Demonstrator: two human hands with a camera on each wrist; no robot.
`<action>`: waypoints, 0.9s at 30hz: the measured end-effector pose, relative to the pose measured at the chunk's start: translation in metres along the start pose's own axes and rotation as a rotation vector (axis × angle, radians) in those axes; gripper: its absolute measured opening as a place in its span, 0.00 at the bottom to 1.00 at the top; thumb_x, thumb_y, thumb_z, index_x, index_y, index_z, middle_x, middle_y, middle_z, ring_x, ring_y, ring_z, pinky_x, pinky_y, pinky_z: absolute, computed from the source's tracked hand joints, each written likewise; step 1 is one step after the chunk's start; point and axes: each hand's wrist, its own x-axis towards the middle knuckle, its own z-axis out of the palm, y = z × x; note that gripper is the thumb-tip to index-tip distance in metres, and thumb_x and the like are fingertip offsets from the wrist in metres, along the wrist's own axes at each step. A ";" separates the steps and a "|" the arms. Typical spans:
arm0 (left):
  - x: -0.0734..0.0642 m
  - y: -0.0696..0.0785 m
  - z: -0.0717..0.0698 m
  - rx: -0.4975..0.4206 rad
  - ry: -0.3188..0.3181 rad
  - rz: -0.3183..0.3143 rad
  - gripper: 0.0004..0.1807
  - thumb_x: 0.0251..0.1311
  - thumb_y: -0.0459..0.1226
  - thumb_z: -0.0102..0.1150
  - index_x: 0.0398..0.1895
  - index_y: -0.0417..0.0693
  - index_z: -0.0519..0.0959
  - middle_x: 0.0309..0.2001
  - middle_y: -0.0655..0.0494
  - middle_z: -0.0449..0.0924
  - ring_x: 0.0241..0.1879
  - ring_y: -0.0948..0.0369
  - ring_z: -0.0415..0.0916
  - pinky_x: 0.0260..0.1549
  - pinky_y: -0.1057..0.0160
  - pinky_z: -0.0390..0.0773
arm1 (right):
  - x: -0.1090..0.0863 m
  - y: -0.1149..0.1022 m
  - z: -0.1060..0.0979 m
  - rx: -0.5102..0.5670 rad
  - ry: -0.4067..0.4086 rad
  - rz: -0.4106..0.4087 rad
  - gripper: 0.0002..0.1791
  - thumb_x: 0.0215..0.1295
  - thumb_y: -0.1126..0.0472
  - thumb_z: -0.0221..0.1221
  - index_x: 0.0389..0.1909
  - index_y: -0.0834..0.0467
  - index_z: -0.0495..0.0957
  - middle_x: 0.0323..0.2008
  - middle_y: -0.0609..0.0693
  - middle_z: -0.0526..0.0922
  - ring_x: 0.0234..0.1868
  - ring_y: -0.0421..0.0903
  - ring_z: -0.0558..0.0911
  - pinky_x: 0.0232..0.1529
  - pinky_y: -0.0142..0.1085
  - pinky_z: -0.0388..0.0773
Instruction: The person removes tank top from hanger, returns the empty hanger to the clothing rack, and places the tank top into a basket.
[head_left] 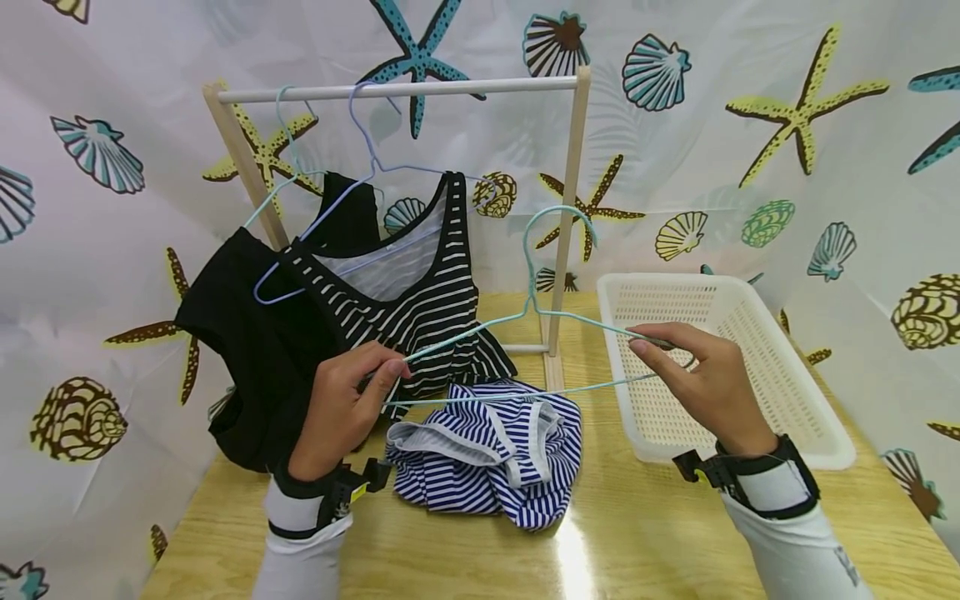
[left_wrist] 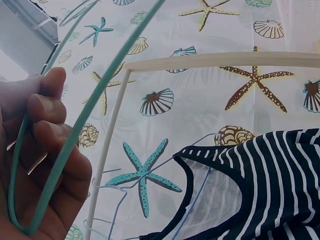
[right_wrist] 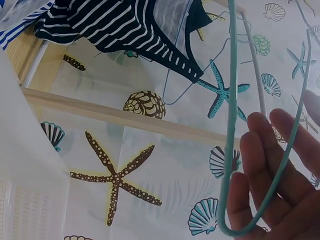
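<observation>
A light green clothes hanger [head_left: 532, 304] is held up by its two ends, hook upward. My left hand [head_left: 348, 400] pinches its left shoulder between thumb and fingers. At the other shoulder, my right hand [head_left: 701, 379] does the same. Both wrist views show the hanger's bent ends, with the left fingers [left_wrist: 47, 107] and the right fingers [right_wrist: 265, 165] curled beside the wire. Below the hanger's bottom bar, a crumpled blue-and-white striped garment [head_left: 480, 492] lies on the table [head_left: 465, 558]. No clothing is on this hanger.
A wooden rack with a white rail [head_left: 480, 87] stands behind. From it hang a black garment [head_left: 247, 333] on a green hanger and a black-and-white striped top [head_left: 442, 308] on a purple hanger [head_left: 360, 125]. To the right sits a white perforated basket [head_left: 813, 408]. A patterned curtain [head_left: 847, 150] surrounds the table.
</observation>
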 end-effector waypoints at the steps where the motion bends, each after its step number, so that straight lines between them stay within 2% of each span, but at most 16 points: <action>1: 0.000 0.000 -0.001 0.003 0.005 0.000 0.08 0.64 0.27 0.55 0.30 0.45 0.81 0.30 0.57 0.80 0.29 0.65 0.73 0.32 0.70 0.73 | 0.001 0.000 -0.001 -0.014 -0.009 0.005 0.14 0.58 0.68 0.66 0.46 0.55 0.85 0.40 0.48 0.86 0.42 0.31 0.80 0.42 0.24 0.71; 5: -0.001 -0.002 -0.006 0.021 0.031 -0.001 0.08 0.63 0.26 0.56 0.30 0.45 0.81 0.30 0.57 0.80 0.30 0.65 0.74 0.33 0.70 0.73 | 0.003 0.001 -0.002 -0.063 -0.037 0.020 0.18 0.59 0.66 0.66 0.51 0.54 0.82 0.44 0.48 0.85 0.43 0.39 0.80 0.42 0.26 0.71; 8: -0.003 -0.004 -0.010 0.034 0.058 0.005 0.08 0.63 0.26 0.56 0.29 0.45 0.81 0.29 0.57 0.80 0.27 0.65 0.71 0.30 0.70 0.70 | 0.006 0.001 -0.002 -0.084 -0.054 0.033 0.19 0.60 0.64 0.65 0.53 0.53 0.81 0.47 0.49 0.84 0.42 0.45 0.79 0.40 0.30 0.70; 12: -0.003 -0.005 -0.016 0.052 0.091 0.003 0.08 0.63 0.26 0.56 0.29 0.44 0.81 0.28 0.57 0.79 0.25 0.65 0.67 0.26 0.70 0.67 | 0.011 0.001 -0.001 -0.092 -0.064 0.031 0.21 0.60 0.64 0.65 0.55 0.53 0.80 0.50 0.49 0.83 0.43 0.45 0.79 0.41 0.33 0.70; 16: -0.005 -0.004 -0.022 0.075 0.106 -0.022 0.07 0.64 0.27 0.56 0.30 0.44 0.81 0.28 0.57 0.78 0.25 0.66 0.67 0.27 0.70 0.67 | 0.017 0.001 0.001 -0.092 -0.072 0.026 0.23 0.61 0.63 0.65 0.59 0.53 0.78 0.53 0.48 0.82 0.46 0.43 0.80 0.47 0.31 0.72; 22: -0.010 -0.006 -0.033 0.100 0.186 -0.004 0.08 0.61 0.24 0.57 0.29 0.42 0.82 0.27 0.54 0.80 0.26 0.66 0.69 0.32 0.71 0.70 | 0.029 0.006 0.009 -0.050 -0.124 0.123 0.27 0.65 0.56 0.62 0.65 0.48 0.72 0.53 0.51 0.81 0.49 0.47 0.80 0.49 0.41 0.75; 27: -0.011 -0.009 -0.043 0.142 0.246 -0.015 0.08 0.58 0.22 0.59 0.27 0.42 0.82 0.27 0.53 0.80 0.29 0.68 0.72 0.37 0.73 0.71 | 0.044 0.017 0.017 0.007 -0.162 0.204 0.27 0.67 0.53 0.59 0.67 0.47 0.68 0.55 0.55 0.80 0.51 0.51 0.80 0.50 0.46 0.75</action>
